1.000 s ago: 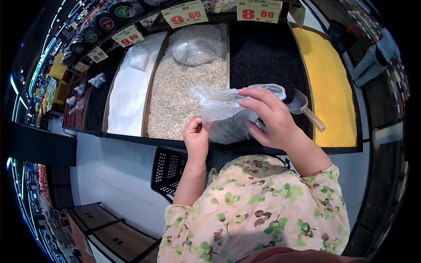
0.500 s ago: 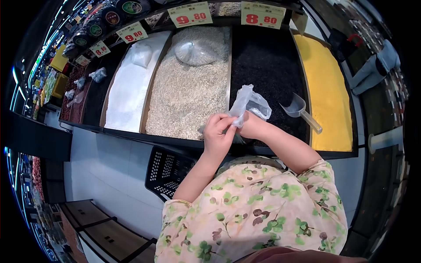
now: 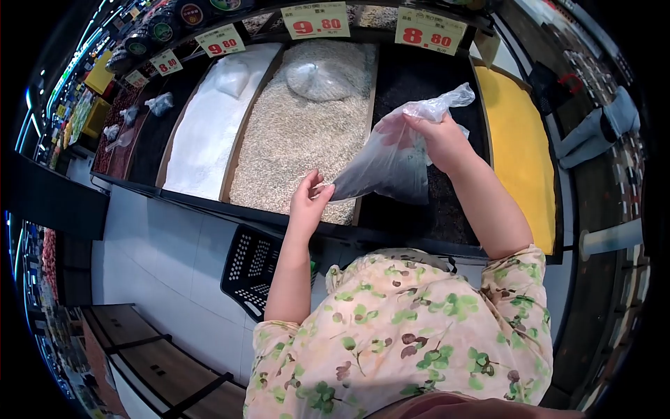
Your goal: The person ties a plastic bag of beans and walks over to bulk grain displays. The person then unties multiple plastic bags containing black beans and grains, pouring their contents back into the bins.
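Observation:
A clear plastic bag (image 3: 391, 164) with dark grains in its lower part hangs tilted over the edge between the pale grain and the black grain. Gathered near its top, the bag is gripped by my right hand (image 3: 440, 140), and its loose end sticks up beyond the fingers. My left hand (image 3: 310, 199) pinches the bag's lower left corner between thumb and fingers. Beneath lie the black grain bin (image 3: 426, 80) and the pale grain bin (image 3: 279, 153). The bag and my right hand cover the spot where the scoop lay.
A white grain bin (image 3: 209, 133) and a yellow grain bin (image 3: 513, 140) flank these. A tied bag (image 3: 317, 80) rests on the pale grain. Price signs (image 3: 314, 21) line the back. Below the counter is a black basket (image 3: 248, 269). A person (image 3: 600, 122) stands at the right.
My right hand has lifted the bag up and to the right, with its neck now gathered. My left hand has moved left and down to the bag's corner. The view has shifted slightly.

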Action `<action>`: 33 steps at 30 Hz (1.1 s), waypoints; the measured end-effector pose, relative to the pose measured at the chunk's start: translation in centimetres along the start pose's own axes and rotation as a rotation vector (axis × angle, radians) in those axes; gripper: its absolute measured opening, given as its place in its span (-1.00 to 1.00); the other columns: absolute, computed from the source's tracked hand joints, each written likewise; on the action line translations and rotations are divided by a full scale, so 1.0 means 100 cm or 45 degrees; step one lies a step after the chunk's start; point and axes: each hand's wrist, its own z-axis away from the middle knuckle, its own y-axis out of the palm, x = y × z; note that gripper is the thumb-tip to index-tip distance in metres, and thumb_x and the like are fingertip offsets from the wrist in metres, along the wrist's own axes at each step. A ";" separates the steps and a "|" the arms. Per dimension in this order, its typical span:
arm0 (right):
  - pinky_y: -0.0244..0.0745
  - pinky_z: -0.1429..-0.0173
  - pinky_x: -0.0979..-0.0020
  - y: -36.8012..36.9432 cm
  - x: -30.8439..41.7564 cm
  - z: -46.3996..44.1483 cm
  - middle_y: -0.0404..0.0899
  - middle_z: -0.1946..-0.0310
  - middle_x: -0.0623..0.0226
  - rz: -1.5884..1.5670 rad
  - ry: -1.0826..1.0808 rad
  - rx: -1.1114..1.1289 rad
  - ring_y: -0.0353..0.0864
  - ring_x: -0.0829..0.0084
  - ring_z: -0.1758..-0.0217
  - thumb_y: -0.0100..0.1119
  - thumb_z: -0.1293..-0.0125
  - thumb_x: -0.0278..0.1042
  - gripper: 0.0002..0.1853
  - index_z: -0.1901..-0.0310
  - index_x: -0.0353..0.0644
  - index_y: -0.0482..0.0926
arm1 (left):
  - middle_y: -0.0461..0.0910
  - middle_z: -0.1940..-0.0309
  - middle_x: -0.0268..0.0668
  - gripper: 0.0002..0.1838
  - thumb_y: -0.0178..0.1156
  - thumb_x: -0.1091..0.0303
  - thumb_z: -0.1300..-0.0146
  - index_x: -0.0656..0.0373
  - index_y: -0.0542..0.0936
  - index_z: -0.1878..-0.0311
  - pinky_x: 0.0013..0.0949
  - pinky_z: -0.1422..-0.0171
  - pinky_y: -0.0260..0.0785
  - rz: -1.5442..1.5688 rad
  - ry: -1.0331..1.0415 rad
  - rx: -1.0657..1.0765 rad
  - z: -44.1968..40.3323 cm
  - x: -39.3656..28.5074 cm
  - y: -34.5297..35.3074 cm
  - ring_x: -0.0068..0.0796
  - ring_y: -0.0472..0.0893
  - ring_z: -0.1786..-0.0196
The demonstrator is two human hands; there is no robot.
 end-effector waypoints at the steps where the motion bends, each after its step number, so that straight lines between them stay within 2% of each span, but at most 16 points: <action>1: 0.48 0.22 0.39 0.004 0.013 0.000 0.62 0.20 0.20 -0.005 -0.010 -0.034 0.65 0.31 0.21 -0.02 -0.34 -0.31 -0.76 0.13 -0.30 0.52 | 0.49 -0.04 -0.15 -0.52 0.15 0.29 -0.25 0.28 0.39 -0.20 -0.45 0.02 0.37 0.063 -0.064 0.060 0.001 -0.010 0.000 -0.54 0.45 -0.10; 2: 0.48 0.22 0.37 0.003 0.021 -0.002 0.62 0.20 0.19 0.052 -0.029 -0.019 0.65 0.29 0.20 -0.03 -0.33 -0.29 -0.75 0.14 -0.29 0.54 | 0.50 -0.03 -0.15 -0.55 0.13 0.30 -0.27 0.28 0.40 -0.18 -0.45 0.01 0.38 0.125 -0.127 0.121 0.001 -0.018 0.001 -0.56 0.46 -0.09; 6: 0.47 0.23 0.35 -0.004 0.050 -0.010 0.62 0.20 0.16 0.030 -0.052 0.015 0.65 0.21 0.18 -0.04 -0.31 -0.29 -0.73 0.13 -0.28 0.55 | 0.62 0.27 -0.24 -0.66 0.17 0.32 -0.25 0.38 0.51 0.01 -0.53 0.07 0.36 0.302 -0.141 0.204 -0.001 -0.033 0.002 -0.58 0.57 0.23; 7: 0.47 0.22 0.34 -0.008 0.055 -0.012 0.62 0.19 0.16 0.028 -0.062 0.027 0.65 0.21 0.18 -0.04 -0.31 -0.29 -0.73 0.13 -0.28 0.55 | 0.63 0.37 -0.26 -0.75 0.17 0.36 -0.24 0.37 0.57 0.13 -0.52 0.12 0.39 0.214 -0.069 0.218 -0.004 -0.039 0.004 -0.55 0.60 0.28; 11: 0.47 0.18 0.32 -0.019 0.070 -0.018 0.61 0.16 0.15 -0.002 -0.044 0.021 0.64 0.23 0.15 -0.06 -0.33 -0.29 -0.73 0.11 -0.29 0.54 | 0.64 0.40 -0.23 -0.83 0.15 0.43 -0.23 0.39 0.61 0.29 -0.50 0.16 0.43 0.303 0.043 0.188 -0.021 -0.057 0.013 -0.53 0.62 0.33; 17: 0.46 0.13 0.31 -0.033 0.080 -0.025 0.60 0.13 0.17 0.001 0.021 -0.037 0.63 0.27 0.14 -0.08 -0.36 -0.27 -0.72 0.10 -0.26 0.54 | 0.63 0.44 -0.26 -0.84 0.18 0.41 -0.22 0.36 0.59 0.32 -0.48 0.18 0.45 0.197 0.124 0.182 -0.064 -0.069 0.024 -0.53 0.61 0.36; 21: 0.45 0.11 0.31 -0.040 0.089 -0.026 0.60 0.15 0.20 0.017 0.031 -0.065 0.62 0.28 0.14 -0.10 -0.37 -0.27 -0.72 0.11 -0.25 0.55 | 0.62 0.46 -0.26 -0.86 0.17 0.37 -0.23 0.26 0.56 0.34 -0.46 0.22 0.46 0.347 0.041 0.187 -0.087 -0.075 0.033 -0.49 0.60 0.42; 24: 0.44 0.09 0.32 -0.049 0.095 -0.028 0.60 0.16 0.23 0.032 0.034 -0.103 0.61 0.30 0.14 -0.13 -0.38 -0.25 -0.70 0.15 -0.25 0.56 | 0.61 0.46 -0.27 -0.88 0.16 0.38 -0.22 0.24 0.56 0.36 -0.47 0.24 0.46 0.450 0.073 0.233 -0.102 -0.071 0.038 -0.49 0.60 0.43; 27: 0.43 0.07 0.33 -0.070 0.100 -0.034 0.60 0.17 0.25 0.069 -0.005 -0.112 0.60 0.31 0.15 -0.16 -0.39 -0.25 -0.69 0.18 -0.24 0.57 | 0.60 0.47 -0.28 -0.89 0.15 0.40 -0.21 0.23 0.56 0.37 -0.47 0.27 0.45 0.506 0.109 0.150 -0.114 -0.080 0.045 -0.49 0.60 0.43; 33: 0.40 0.05 0.28 -0.106 0.109 -0.038 0.62 0.21 0.27 0.037 -0.003 -0.292 0.57 0.34 0.12 -0.18 -0.41 -0.24 -0.68 0.21 -0.23 0.58 | 0.58 0.52 -0.31 -0.90 0.15 0.45 -0.20 0.25 0.56 0.40 -0.50 0.30 0.46 0.475 0.312 0.100 -0.139 -0.126 0.049 -0.56 0.57 0.46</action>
